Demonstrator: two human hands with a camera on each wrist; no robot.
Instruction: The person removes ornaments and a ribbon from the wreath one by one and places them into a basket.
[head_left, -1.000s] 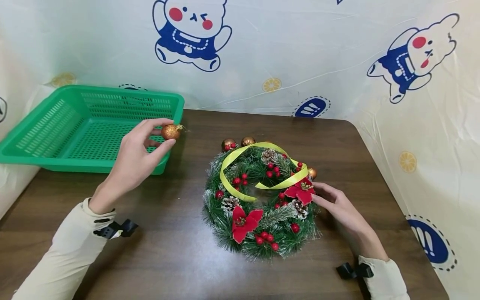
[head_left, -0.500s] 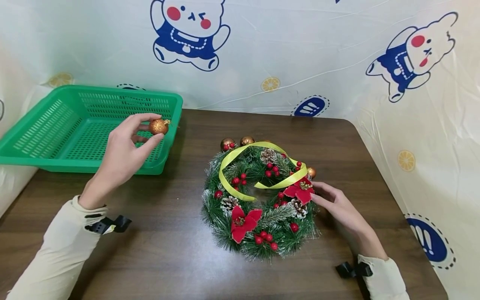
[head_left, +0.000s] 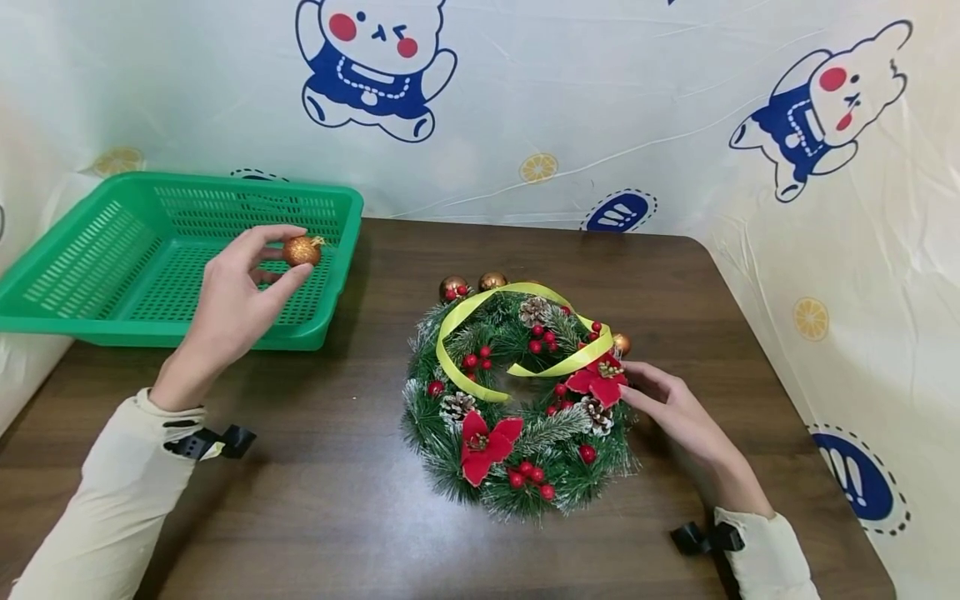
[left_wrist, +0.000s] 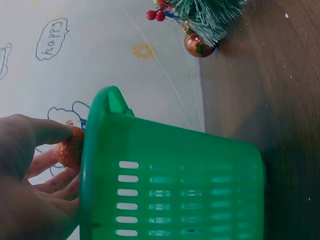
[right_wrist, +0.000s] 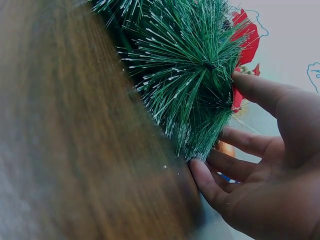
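My left hand (head_left: 238, 287) pinches a glittery copper-gold Christmas bauble (head_left: 303, 251) between thumb and fingertips, over the right part of a green plastic basket (head_left: 343, 275). In the left wrist view the bauble (left_wrist: 70, 148) shows beside the basket's rim (left_wrist: 91, 165), which partly covers the fingers. A green Christmas wreath (head_left: 517, 479) lies on the table with red poinsettias, berries, pinecones and a loose yellow ribbon (head_left: 455, 321). My right hand (head_left: 686, 417) holds the wreath's right edge. In the right wrist view its thumb (right_wrist: 260, 92) is at a red petal, its fingers along the pine needles (right_wrist: 185, 80).
Brown baubles (head_left: 453, 288) sit at the wreath's far edge, and a gold one (head_left: 622, 344) at its right. Behind the brown wooden table (head_left: 360, 500) hangs a pale sheet (head_left: 585, 92) printed with cartoon bears.
My left hand has moved left with the bauble, from the basket's right rim to over its inside. The right hand stays at the wreath, and the view shifts slightly.
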